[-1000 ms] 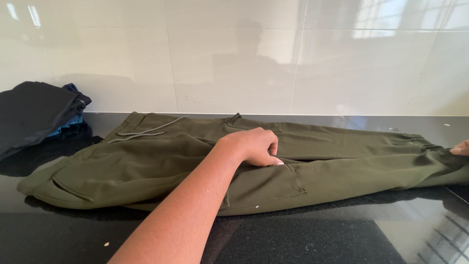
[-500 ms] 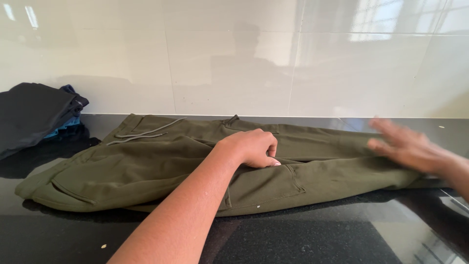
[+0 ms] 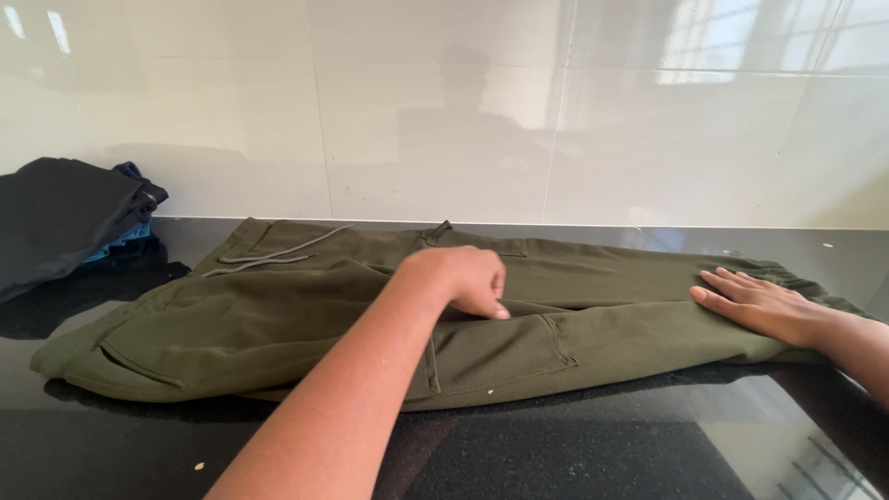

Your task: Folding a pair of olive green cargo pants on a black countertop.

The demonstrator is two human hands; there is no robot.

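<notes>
A glossy black stone counter (image 3: 593, 454) carries everything, backed by a wall of large, shiny cream tiles (image 3: 444, 111) that mirror a window. A pair of olive-green fabric cargo trousers (image 3: 278, 315) lies flat across the counter, waistband and grey drawstring (image 3: 269, 252) to the left, legs to the right. The left hand (image 3: 463, 278) rests mid-trouser with fingers curled onto the cloth; whether they pinch a fold cannot be told. The right hand (image 3: 755, 304) lies flat, fingers spread, near the cuffs. Far left, a stack of dark folded clothes (image 3: 65, 218) is cut off by the frame.
</notes>
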